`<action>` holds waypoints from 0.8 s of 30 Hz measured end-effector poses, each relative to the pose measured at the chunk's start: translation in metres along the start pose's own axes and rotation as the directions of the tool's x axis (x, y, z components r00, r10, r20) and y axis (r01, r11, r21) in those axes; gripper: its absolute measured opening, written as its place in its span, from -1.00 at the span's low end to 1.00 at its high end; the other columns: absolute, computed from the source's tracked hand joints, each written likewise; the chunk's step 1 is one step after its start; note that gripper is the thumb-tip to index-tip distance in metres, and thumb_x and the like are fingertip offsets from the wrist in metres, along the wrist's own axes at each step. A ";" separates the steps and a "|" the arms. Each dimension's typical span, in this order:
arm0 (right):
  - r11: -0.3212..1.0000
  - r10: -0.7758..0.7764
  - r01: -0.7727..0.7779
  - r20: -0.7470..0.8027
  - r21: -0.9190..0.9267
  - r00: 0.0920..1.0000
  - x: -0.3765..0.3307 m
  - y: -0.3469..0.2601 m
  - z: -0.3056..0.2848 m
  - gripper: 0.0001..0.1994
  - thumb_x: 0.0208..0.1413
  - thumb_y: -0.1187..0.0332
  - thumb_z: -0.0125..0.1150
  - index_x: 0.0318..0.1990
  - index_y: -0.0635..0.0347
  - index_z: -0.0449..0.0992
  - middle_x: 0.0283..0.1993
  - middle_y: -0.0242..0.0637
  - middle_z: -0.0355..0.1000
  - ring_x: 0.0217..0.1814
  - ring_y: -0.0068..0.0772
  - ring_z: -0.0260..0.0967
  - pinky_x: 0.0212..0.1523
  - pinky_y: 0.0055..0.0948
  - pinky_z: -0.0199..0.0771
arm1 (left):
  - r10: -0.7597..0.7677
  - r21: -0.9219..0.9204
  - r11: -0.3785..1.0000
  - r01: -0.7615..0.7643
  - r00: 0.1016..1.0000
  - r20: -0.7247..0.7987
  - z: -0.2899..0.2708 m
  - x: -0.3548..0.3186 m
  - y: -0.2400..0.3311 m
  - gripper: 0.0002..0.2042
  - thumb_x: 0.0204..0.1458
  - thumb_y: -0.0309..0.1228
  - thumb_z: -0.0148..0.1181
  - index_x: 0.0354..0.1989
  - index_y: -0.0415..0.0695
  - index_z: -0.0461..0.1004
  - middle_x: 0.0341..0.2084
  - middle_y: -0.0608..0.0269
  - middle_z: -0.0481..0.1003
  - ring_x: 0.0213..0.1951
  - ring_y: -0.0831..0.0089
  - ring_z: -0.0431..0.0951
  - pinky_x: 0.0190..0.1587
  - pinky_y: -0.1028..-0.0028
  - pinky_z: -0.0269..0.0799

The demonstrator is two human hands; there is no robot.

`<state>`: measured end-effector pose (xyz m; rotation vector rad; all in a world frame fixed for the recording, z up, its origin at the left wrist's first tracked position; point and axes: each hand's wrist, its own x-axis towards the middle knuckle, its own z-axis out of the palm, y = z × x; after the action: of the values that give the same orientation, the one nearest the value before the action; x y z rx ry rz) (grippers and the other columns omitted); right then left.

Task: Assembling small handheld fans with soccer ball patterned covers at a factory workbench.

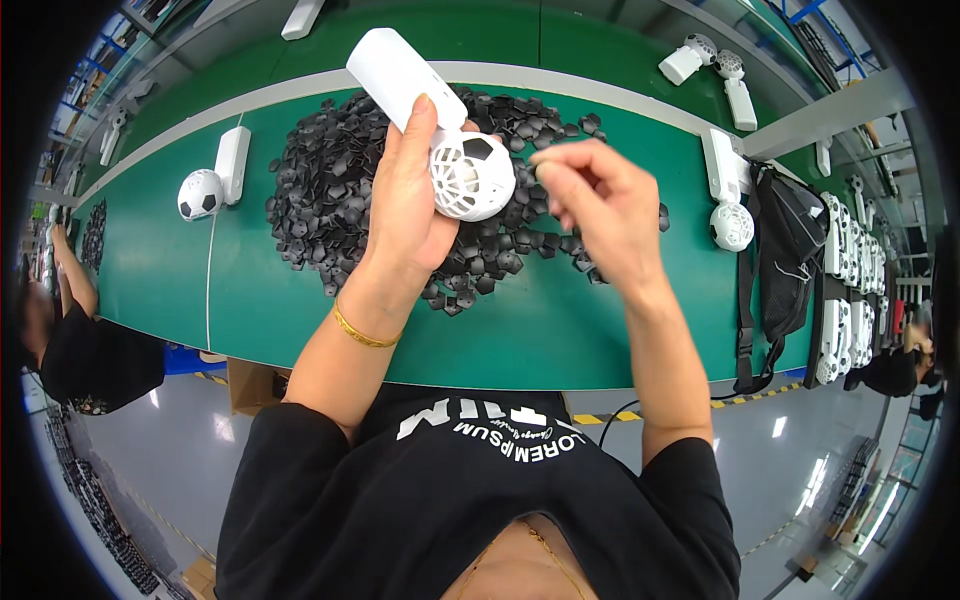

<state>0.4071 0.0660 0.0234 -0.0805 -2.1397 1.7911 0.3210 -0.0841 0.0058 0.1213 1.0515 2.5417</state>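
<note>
My left hand [412,200] is closed around a white device with a football-like ball head [478,178] and a long boxy handle [400,80]. The ball has a slotted grille on one side and a black pentagon near its top. My right hand [605,205] is just right of the ball, apart from it, thumb and forefinger pinched together. What sits between those fingertips is too small to make out. Beneath both hands a wide heap of small black pentagon pieces [325,200] covers the middle of the green table [560,345].
Similar white devices lie at left [232,165] and right [720,165]. A black bag [782,250] rests at the table's right end, beside trays of ball-headed devices [850,245]. More lie on the green belt [580,40] beyond the pale rail. Other people sit at far left [95,350] and far right [893,365].
</note>
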 end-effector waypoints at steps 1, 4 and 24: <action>0.996 -0.074 0.074 -0.004 0.048 0.997 -0.010 -0.005 0.005 -0.92 0.11 0.51 0.20 -0.27 0.33 0.54 -0.37 -0.45 0.43 -0.46 -0.76 0.31 -0.52 -0.72 0.31 | -0.015 -0.017 1.000 0.015 1.000 0.006 0.000 0.001 -0.002 -0.66 0.25 -0.15 -0.04 0.01 -0.15 0.23 -0.30 0.20 0.41 -0.29 0.41 0.53 -0.26 0.38 0.57; 0.977 -0.038 0.048 -0.055 0.206 0.998 -0.024 -0.001 0.019 -0.92 0.07 0.56 0.24 -0.27 0.32 0.50 -0.38 -0.42 0.44 -0.45 -0.72 0.33 -0.51 -0.70 0.32 | -0.036 -0.020 0.999 0.037 0.999 0.035 0.003 -0.001 -0.010 -0.66 0.25 -0.15 -0.04 0.01 -0.15 0.22 -0.30 0.19 0.40 -0.27 0.39 0.53 -0.25 0.37 0.57; 0.857 0.202 -0.182 0.011 0.483 0.979 -0.027 0.021 0.030 -0.73 0.02 0.44 0.35 -0.28 0.16 0.30 -0.33 -0.39 0.41 -0.39 -0.74 0.34 -0.50 -0.77 0.33 | 0.088 0.103 0.990 -0.092 0.995 0.043 0.004 -0.015 -0.016 -0.65 0.28 -0.16 -0.13 0.05 -0.17 0.17 -0.30 0.17 0.39 -0.21 0.28 0.54 -0.20 0.34 0.57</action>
<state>0.4197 0.0345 -0.0075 -0.2101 -1.6407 2.3664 0.3406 -0.0770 -0.0012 0.2507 1.1896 2.5520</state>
